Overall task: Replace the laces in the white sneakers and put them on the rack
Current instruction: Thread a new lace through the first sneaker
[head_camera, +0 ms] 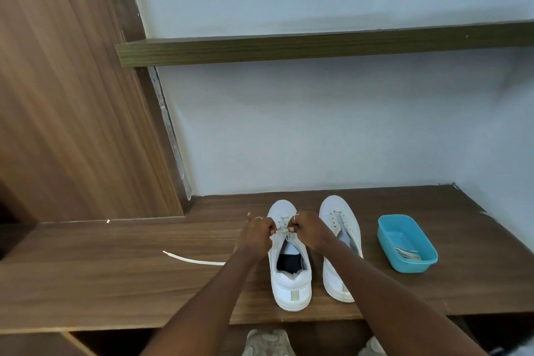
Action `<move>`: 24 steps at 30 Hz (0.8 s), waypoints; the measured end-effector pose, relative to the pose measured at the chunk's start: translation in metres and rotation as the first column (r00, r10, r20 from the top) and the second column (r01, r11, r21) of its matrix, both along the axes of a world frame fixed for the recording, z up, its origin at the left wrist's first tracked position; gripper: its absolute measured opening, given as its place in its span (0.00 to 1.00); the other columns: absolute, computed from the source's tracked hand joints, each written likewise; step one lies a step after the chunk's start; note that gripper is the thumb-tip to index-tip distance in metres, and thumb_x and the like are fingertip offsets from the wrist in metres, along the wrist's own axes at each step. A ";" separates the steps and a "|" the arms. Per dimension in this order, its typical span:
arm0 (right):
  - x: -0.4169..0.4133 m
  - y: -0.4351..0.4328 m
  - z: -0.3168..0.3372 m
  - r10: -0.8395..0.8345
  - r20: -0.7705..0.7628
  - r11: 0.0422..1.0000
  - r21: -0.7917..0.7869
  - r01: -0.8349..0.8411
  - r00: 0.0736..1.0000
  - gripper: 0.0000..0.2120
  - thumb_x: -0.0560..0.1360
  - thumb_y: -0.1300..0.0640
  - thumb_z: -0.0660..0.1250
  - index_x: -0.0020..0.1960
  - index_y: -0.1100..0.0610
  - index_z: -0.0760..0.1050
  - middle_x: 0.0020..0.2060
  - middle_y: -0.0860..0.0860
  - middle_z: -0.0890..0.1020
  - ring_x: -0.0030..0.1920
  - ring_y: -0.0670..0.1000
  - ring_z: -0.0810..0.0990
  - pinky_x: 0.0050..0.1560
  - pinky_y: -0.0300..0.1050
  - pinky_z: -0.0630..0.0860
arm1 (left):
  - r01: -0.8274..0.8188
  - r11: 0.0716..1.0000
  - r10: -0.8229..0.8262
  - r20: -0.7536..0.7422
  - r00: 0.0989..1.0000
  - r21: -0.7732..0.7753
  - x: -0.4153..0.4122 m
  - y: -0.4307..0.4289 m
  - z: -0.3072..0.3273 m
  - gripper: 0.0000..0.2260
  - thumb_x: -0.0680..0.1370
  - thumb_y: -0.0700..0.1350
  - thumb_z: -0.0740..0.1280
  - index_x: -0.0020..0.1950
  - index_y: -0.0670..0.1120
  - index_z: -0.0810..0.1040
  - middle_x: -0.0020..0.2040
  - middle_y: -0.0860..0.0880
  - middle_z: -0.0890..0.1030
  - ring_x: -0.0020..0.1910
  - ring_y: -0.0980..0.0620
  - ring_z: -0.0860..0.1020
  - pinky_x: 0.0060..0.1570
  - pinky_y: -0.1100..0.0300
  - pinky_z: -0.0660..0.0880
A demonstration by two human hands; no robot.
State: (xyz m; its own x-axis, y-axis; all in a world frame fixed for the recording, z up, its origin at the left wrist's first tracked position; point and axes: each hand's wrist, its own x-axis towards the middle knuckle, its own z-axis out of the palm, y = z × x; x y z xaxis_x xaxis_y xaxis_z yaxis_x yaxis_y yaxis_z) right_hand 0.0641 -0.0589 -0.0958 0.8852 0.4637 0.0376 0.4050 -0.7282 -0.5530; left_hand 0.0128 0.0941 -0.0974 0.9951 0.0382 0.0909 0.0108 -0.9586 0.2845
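Two white sneakers stand side by side on the wooden counter (115, 283), toes toward the wall. Over the tongue of the left sneaker (290, 277) my left hand (257, 235) and my right hand (309, 230) meet, each pinching the lace (281, 230) between them. The right sneaker (341, 228) has bare eyelets with no lace visible. A loose white lace (190, 259) lies on the counter to the left, partly hidden behind my left forearm.
A blue plastic tub (404, 237) with white laces inside sits right of the shoes. A wooden shelf (318, 46) runs along the wall above. A tall wooden panel (72, 95) stands at the left. Feet in shoes show below the counter edge.
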 end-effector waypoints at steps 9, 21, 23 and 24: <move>-0.002 -0.010 -0.023 -0.119 0.020 0.992 -0.050 0.119 0.993 0.09 0.75 0.63 0.62 0.48 0.65 0.80 0.45 0.59 0.81 0.47 0.56 0.80 0.42 0.40 0.68 | -0.060 0.998 0.063 -0.095 0.993 0.037 -0.007 0.006 -0.020 0.12 0.76 0.35 0.59 0.56 0.44 0.76 0.53 0.45 0.79 0.55 0.47 0.76 0.74 0.53 0.49; -0.006 -0.014 -0.027 -0.117 0.015 0.987 -0.109 0.118 0.993 0.10 0.78 0.61 0.62 0.50 0.65 0.81 0.48 0.59 0.80 0.49 0.56 0.80 0.47 0.42 0.72 | -0.126 0.992 0.121 -0.128 0.984 -0.029 -0.015 0.002 -0.023 0.12 0.78 0.35 0.56 0.56 0.43 0.76 0.54 0.44 0.79 0.56 0.46 0.75 0.66 0.53 0.63; -0.007 -0.017 -0.024 -0.091 -0.003 0.986 -0.137 0.089 0.996 0.11 0.78 0.61 0.61 0.51 0.65 0.80 0.49 0.59 0.80 0.50 0.56 0.80 0.46 0.42 0.71 | -0.129 0.988 0.114 -0.168 0.979 -0.081 -0.013 0.003 -0.022 0.12 0.77 0.35 0.56 0.54 0.41 0.77 0.53 0.42 0.80 0.55 0.44 0.76 0.63 0.52 0.66; -0.008 -0.018 -0.022 -0.074 -0.013 0.985 -0.154 0.072 0.997 0.11 0.79 0.60 0.61 0.52 0.65 0.79 0.49 0.59 0.80 0.51 0.56 0.80 0.45 0.40 0.70 | -0.134 0.985 0.110 -0.197 0.974 -0.112 -0.012 0.003 -0.020 0.12 0.77 0.35 0.56 0.52 0.41 0.78 0.53 0.42 0.80 0.54 0.43 0.76 0.60 0.53 0.68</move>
State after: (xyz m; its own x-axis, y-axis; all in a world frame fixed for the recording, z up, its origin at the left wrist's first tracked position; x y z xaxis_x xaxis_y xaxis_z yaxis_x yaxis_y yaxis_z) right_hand 0.0560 -0.0771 -0.1176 0.9168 0.3968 -0.0459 0.3381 -0.8321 -0.4396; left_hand 0.0008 0.0975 -0.1170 0.9808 0.1594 -0.1120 0.1906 -0.9040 0.3828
